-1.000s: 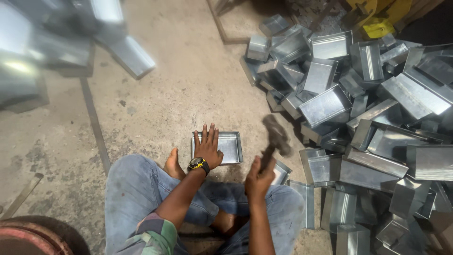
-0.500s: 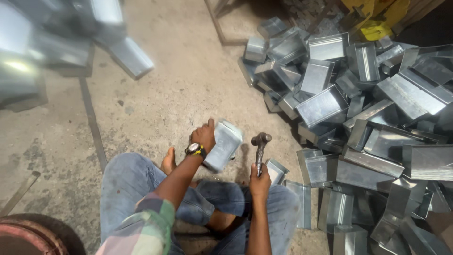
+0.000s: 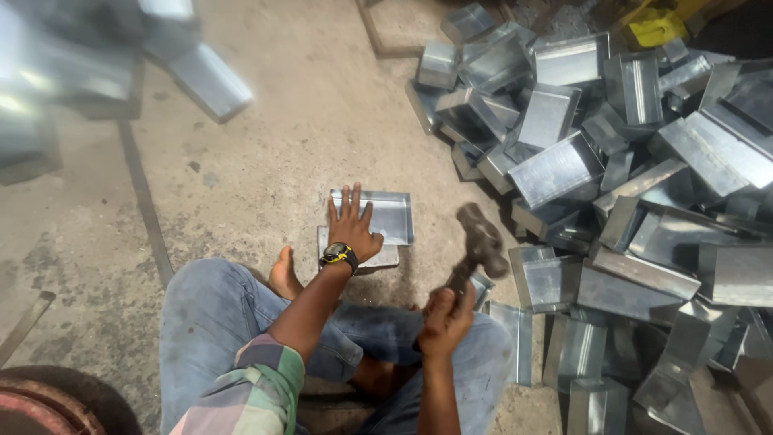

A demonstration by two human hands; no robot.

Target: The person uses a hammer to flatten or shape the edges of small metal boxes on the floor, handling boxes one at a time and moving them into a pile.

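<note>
Metal tray (image 3: 385, 216) under left hand (image 3: 352, 231); right hand (image 3: 445, 316) grips one hammer (image 3: 477, 244).

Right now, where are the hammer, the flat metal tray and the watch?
hammer (image 3: 481, 235), head view, on its blurred head.
metal tray (image 3: 390, 216), head view, on its flat bottom.
watch (image 3: 337, 254), head view, on its face.

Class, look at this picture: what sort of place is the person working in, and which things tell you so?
Probably a small sheet-metal workshop. A big pile of folded metal trays covers the bare concrete floor. The person sits on it, left hand pressing one metal tray flat, right hand raising a hammer.
</note>
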